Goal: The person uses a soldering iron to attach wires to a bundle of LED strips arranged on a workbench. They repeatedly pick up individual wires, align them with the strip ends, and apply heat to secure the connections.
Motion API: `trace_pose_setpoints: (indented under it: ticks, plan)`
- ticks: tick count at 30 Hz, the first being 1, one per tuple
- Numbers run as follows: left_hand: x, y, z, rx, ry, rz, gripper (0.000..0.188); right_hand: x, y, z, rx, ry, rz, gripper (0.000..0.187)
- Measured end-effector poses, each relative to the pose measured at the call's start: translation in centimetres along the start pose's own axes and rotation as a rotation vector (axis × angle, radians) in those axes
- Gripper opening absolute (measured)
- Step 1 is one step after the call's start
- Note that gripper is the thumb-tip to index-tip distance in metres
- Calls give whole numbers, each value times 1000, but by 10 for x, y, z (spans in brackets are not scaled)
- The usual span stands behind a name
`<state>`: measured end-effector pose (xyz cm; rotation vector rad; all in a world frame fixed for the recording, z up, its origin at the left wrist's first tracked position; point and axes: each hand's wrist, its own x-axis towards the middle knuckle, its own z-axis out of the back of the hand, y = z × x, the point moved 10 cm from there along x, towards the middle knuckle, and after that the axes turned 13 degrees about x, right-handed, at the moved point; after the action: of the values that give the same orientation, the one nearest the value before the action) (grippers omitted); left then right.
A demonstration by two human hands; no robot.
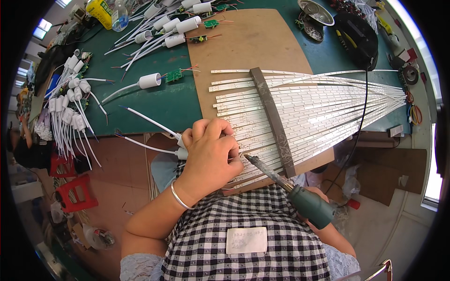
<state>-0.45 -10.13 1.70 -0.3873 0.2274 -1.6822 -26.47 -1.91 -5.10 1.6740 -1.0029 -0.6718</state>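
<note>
My left hand point(208, 152), with a metal bangle at the wrist, is closed in a pinch at the left ends of the LED strips point(323, 103). What its fingertips hold is hidden. My right hand point(319, 193) grips a soldering iron point(311, 206) by its dark green handle, which covers most of the fingers. The iron's tip rests close to the left thumb, near the strip ends. A dark bar point(273, 119) lies across the fanned strips on a brown board point(248, 40). Two white lamp caps with cables point(181, 153) lie partly under my left hand.
Further left on the green table lies a white cap with a green circuit board point(173, 75). Bundles of similar capped cables point(70, 105) fill the left and far side. A metal dish point(318, 13) and a black bag point(356, 40) stand far right. A black cord point(361, 122) hangs across the strips.
</note>
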Motion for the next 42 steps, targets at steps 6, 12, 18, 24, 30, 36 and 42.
trace_pose_setpoints:
  ticks: [6, 12, 18, 24, 30, 36, 42]
  plan:
    - [0, 0, 1, 3, 1, 3, 15, -7, -14, 6, 174, -94, -2, 56]
    - [-2, 1, -1, 8, -2, 8, 16, -20, -27, 18, -224, -67, -153, 53]
    - [-4, 1, 1, 11, -37, -4, 16, -13, -16, 10, -2, -78, -13, 49]
    - [-6, 2, 1, -7, -47, -9, 16, -16, -25, 10, 344, -154, -69, 43]
    - [-6, 4, 1, -11, -38, 2, 16, -12, -32, 0, 806, -245, -326, 41]
    - [-6, 4, 1, -19, -37, 7, 15, -11, -30, 4, 372, -182, -304, 45]
    - [-6, 4, 0, -26, -45, 12, 15, -8, -35, -12, 1048, -218, -449, 51]
